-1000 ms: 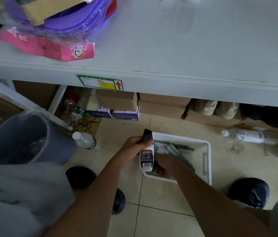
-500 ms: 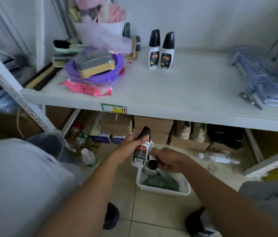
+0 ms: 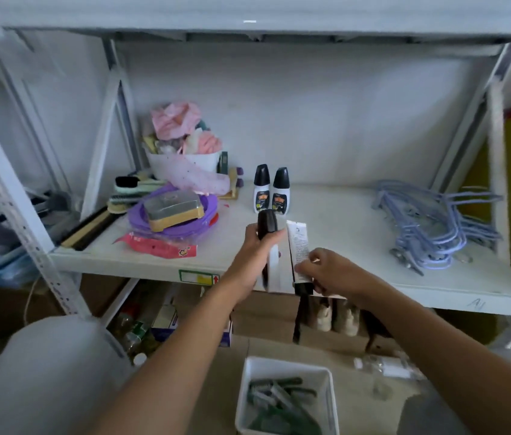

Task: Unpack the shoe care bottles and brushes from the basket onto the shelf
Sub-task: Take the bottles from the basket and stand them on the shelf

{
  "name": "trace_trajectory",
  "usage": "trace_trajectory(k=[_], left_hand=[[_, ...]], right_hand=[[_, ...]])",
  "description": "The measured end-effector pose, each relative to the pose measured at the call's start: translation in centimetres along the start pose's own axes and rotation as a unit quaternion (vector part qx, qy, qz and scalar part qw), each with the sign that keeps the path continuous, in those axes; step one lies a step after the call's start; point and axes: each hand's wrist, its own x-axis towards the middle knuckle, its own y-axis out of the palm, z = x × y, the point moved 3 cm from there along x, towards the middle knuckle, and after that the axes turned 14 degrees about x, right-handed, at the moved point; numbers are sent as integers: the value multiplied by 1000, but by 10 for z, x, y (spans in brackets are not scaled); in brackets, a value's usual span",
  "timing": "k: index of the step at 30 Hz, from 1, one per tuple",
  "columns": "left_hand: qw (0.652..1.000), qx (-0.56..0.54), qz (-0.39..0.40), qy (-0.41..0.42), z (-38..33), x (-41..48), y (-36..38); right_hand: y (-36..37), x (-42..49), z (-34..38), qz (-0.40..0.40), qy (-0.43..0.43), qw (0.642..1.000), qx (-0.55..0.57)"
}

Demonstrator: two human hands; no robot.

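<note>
My left hand (image 3: 255,251) grips a white shoe care bottle with a black cap (image 3: 268,227), raised over the front edge of the white shelf (image 3: 335,243). Beside it my right hand (image 3: 326,271) holds a white tube with a black cap (image 3: 299,246), cap end down. Two matching black-capped bottles (image 3: 270,189) stand upright on the shelf just behind. On the floor below sits the white basket (image 3: 248,394) with several green brushes (image 3: 279,403) inside.
On the shelf's left lie a purple tub with a boxed item (image 3: 172,211), a pink packet (image 3: 160,244), brushes (image 3: 128,189) and a bucket of pink cloths (image 3: 182,146). Lilac hangers (image 3: 430,227) fill the right. Boxes, shoes and water bottles lie under the shelf.
Both hands rose from the basket up to shelf height, carrying the bottle and the tube. My view tilted up from the floor to the shelf.
</note>
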Motion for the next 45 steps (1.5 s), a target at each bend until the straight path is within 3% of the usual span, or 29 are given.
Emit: trace_trajectory(k=[4, 8, 16, 22, 28, 36, 45], left_hand=[[999, 49, 15, 8, -7, 38, 11], [994, 101, -32, 22, 5, 73, 26], [987, 118, -89, 56, 15, 165, 72], [981, 169, -69, 63, 32, 232, 102], [975, 209, -66, 50, 39, 270, 105], [968, 239, -66, 43, 43, 259, 97], [963, 265, -37, 15, 51, 172, 79]], right_hand=[[-35, 28, -4, -89, -26, 994, -49], [-61, 64, -13, -159, -45, 984, -64], [-96, 152, -34, -174, 4, 985, -13], [-128, 193, -52, -225, 16, 973, -41], [-134, 222, -68, -285, -2, 957, 54], [-123, 226, -64, -317, -5, 947, 52], [-94, 169, -48, -300, 29, 952, 62]])
